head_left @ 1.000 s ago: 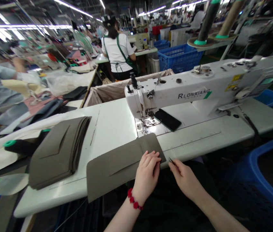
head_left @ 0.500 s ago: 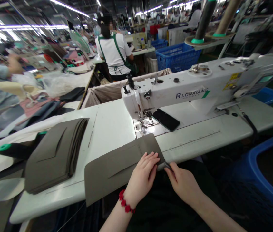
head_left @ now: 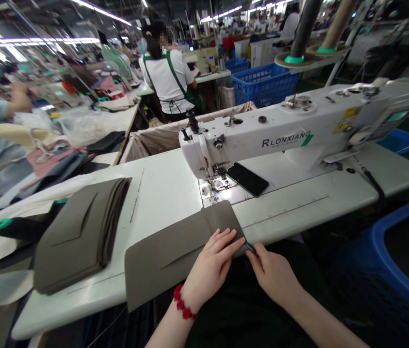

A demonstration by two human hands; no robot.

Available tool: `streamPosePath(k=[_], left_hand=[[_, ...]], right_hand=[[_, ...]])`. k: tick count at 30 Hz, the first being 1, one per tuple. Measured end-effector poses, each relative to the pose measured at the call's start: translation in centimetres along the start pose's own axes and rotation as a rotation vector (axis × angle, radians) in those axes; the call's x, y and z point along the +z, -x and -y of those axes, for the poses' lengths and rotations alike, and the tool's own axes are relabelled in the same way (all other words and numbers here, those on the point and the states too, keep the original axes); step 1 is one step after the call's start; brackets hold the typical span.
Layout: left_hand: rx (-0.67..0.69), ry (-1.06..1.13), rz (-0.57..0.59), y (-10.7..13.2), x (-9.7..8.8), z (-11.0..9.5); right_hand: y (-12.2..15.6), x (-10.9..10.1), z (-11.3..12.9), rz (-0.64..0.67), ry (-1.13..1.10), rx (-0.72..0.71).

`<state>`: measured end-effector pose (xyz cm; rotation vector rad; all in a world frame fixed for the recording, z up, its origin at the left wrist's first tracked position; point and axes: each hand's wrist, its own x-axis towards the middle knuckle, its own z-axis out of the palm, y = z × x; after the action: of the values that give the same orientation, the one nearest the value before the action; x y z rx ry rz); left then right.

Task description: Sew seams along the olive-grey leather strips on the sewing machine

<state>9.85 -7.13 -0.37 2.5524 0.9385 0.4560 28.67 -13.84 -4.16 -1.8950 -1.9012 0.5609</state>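
A grey-brown panel (head_left: 175, 244) with a long slit lies at the table's front edge, its left corner hanging over. My left hand (head_left: 211, 261), with a red bracelet at the wrist, rests on its right part with fingers stretched out. At the panel's right edge, my right hand (head_left: 267, 266) is closed on a small dark tool (head_left: 249, 248). That tool's tip points at the panel's edge, near my left index finger; most of it is hidden in the grip. Just beyond the panel stands the white sewing machine (head_left: 247, 140), its needle area lit.
A stack of similar panels (head_left: 77, 232) lies on the left of the table (head_left: 164, 179). Beneath the machine arm is a black phone (head_left: 248, 180). Thread cones (head_left: 19, 228) lie at far left. A blue basket (head_left: 381, 241) stands at right. A co-worker (head_left: 166, 77) sits beyond.
My left index finger has stretched out to the right, towards the tool's tip. My right hand stays nearly in place, and the whole view has shifted slightly.
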Motion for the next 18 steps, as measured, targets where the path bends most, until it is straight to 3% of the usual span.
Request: streamPosePath(k=[8, 14, 18], left_hand=[[0.132, -0.165, 0.098, 0.2, -0.1, 0.8], [0.148, -0.165, 0.066, 0.2, 0.4, 0.6], [0.068, -0.124, 0.007, 0.7, -0.4, 1.3]], right_hand=[[-0.1, 0.1, 0.0, 0.01, 0.019, 0.018], [-0.3, -0.5, 0.1, 0.01, 0.0, 0.014], [0.2, -1.4, -1.3, -0.085, -0.134, 0.056]])
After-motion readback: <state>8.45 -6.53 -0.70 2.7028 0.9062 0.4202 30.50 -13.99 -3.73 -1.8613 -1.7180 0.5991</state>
